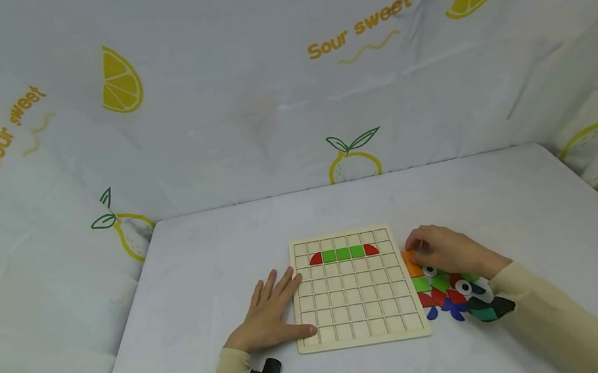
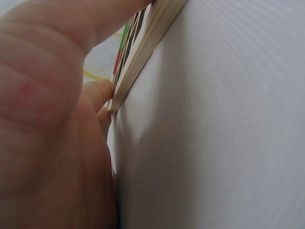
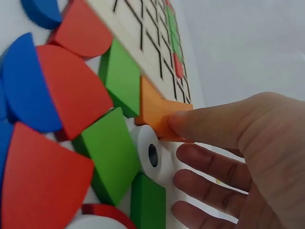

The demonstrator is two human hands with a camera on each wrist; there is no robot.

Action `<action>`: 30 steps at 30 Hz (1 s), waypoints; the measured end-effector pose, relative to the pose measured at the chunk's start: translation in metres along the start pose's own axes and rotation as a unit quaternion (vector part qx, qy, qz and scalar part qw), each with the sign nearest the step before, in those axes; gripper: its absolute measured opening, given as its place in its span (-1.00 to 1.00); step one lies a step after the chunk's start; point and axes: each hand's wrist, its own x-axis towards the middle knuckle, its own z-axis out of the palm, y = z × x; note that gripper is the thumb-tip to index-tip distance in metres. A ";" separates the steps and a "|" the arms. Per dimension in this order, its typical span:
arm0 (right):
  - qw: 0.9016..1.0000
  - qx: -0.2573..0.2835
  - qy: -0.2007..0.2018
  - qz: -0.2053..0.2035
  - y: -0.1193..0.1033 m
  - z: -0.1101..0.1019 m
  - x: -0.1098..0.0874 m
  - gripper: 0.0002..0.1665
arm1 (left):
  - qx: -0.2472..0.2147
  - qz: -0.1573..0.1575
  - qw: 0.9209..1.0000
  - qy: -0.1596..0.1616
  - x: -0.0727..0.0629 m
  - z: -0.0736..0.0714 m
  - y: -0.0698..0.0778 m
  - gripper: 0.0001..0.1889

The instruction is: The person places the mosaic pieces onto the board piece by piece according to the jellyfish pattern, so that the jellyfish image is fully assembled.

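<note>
A pale wooden grid board (image 1: 352, 297) lies flat on the white table. In its second row from the top, green squares sit between two red quarter-round tiles (image 1: 371, 249). My left hand (image 1: 268, 322) rests at the board's left edge, fingers spread, thumb over the lower left corner. Beside the right edge, my right hand (image 1: 450, 251) pinches an orange tile (image 3: 165, 107). The thumb shows on its face in the right wrist view; the index finger is mostly hidden behind. Another orange tile (image 3: 147, 99) lies against it, next to a green tile (image 3: 121, 78).
Loose red, green and blue tiles (image 1: 454, 299) lie in a pile right of the board, partly beneath my right forearm. Among them are round white eye pieces (image 1: 463, 287). A white cloth with lemon prints (image 1: 248, 102) hangs behind the table.
</note>
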 end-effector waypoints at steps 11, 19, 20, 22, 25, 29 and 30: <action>0.997 0.060 0.046 -0.026 0.001 -0.019 0.004 -0.92 | -0.001 0.002 1.000 0.001 0.000 -0.001 0.001 0.17; 0.992 0.102 0.070 -0.037 -0.022 -0.024 0.020 -0.84 | -0.014 -0.009 1.000 -0.006 -0.005 -0.005 0.008 0.15; 0.991 0.106 0.069 -0.039 -0.024 -0.023 0.022 -0.83 | -0.014 -0.007 1.000 -0.005 -0.005 -0.006 0.009 0.15; 0.990 0.112 0.066 -0.047 -0.029 -0.022 0.026 -0.84 | -0.019 0.001 1.000 -0.001 -0.006 -0.007 0.010 0.15; 0.990 0.117 0.063 -0.056 -0.034 -0.020 0.031 -0.86 | -0.020 0.010 1.000 0.003 -0.007 -0.008 0.011 0.15; 0.989 0.124 0.061 -0.055 -0.039 -0.016 0.035 -0.87 | -0.017 0.012 1.000 0.002 -0.007 -0.008 0.012 0.14; 0.989 0.126 0.060 -0.054 -0.039 -0.016 0.035 -0.87 | -0.017 0.013 1.000 0.003 -0.007 -0.008 0.012 0.14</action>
